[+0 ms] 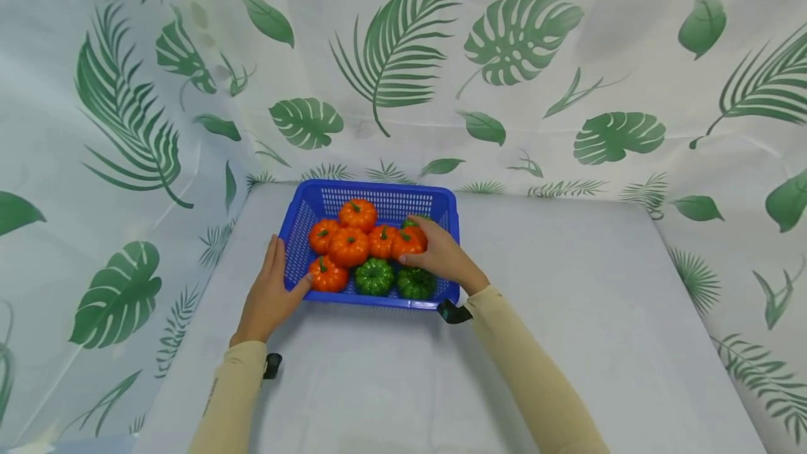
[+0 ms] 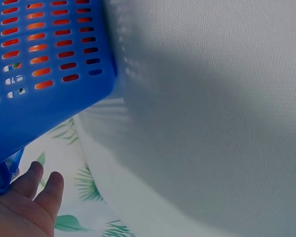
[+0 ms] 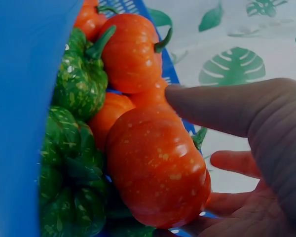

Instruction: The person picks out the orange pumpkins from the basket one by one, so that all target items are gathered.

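A blue plastic basket (image 1: 368, 298) holds several small orange pumpkins (image 1: 349, 247) and green pumpkins (image 1: 374, 277). My left hand (image 1: 271, 300) rests at the basket's left front corner, fingers extended along the outer wall and thumb over the rim beside an orange pumpkin (image 1: 328, 274). In the left wrist view, two fingers (image 2: 50, 195) stand out past the rim. My right hand (image 1: 446, 256) reaches over the right side and holds an orange pumpkin (image 3: 158, 165) between thumb and fingers. Green pumpkins (image 3: 71, 173) lie beside it in the right wrist view.
The basket stands on a white table (image 1: 567, 314) near its back edge. White sheeting (image 1: 403, 153) printed with green leaves rises behind and at both sides. Black wrist cameras (image 1: 272, 366) are strapped below the hands.
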`<state>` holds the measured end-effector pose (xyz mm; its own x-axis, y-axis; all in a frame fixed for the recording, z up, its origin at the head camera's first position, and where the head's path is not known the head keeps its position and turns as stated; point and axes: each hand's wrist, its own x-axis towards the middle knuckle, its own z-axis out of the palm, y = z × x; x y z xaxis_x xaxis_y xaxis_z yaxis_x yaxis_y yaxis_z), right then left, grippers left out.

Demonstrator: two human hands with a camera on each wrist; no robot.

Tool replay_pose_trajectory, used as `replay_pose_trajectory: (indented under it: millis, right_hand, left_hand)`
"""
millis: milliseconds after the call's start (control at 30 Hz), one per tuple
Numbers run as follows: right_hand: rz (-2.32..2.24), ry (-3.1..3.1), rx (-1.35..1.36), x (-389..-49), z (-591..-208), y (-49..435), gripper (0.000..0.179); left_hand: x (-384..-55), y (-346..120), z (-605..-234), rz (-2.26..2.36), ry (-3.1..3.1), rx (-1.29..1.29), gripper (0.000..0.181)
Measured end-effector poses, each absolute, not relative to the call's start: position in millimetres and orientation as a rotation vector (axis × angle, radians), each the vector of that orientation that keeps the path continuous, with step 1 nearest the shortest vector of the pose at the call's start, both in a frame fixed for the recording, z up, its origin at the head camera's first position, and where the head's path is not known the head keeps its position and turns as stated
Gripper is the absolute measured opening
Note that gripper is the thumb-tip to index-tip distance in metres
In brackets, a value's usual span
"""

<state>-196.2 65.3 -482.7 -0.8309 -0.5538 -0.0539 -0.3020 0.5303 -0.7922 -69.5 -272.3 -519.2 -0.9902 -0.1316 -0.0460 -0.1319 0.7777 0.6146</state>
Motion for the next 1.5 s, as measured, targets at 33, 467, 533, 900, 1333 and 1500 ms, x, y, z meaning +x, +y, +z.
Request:
replay_pose_trajectory:
  millis: [33,467,533,900,1333,1500]
  right_hand:
    - [-1.181,2.480,-0.715,-197.0,-483.2,64.8,0.081]
    - [-1.145,2.527,-0.738,-199.9,-481.8,66.4,0.070]
    - [-1.174,2.532,-0.730,-199.6,-481.7,67.6,0.069]
    - [-1.328,2.580,-0.668,-190.2,-476.4,79.0,0.070]
    - [-1.582,2.649,-0.609,-183.4,-469.3,110.2,0.068]
    - [-1.676,2.676,-0.556,-185.3,-473.7,124.3,0.067]
  left_hand:
    - [-69.4,-272.3,-519.3,1.025,2.960,-0.221,0.101]
    - [-70.9,-271.1,-517.6,1.029,2.952,-0.217,0.100]
    - [-71.3,-270.8,-516.8,1.026,2.951,-0.218,0.100]
    - [-70.0,-270.7,-517.9,1.008,2.953,-0.196,0.102]
    - [-66.4,-271.1,-514.7,0.964,2.956,-0.205,0.102]
    - [-66.5,-270.2,-515.4,0.961,2.954,-0.208,0.101]
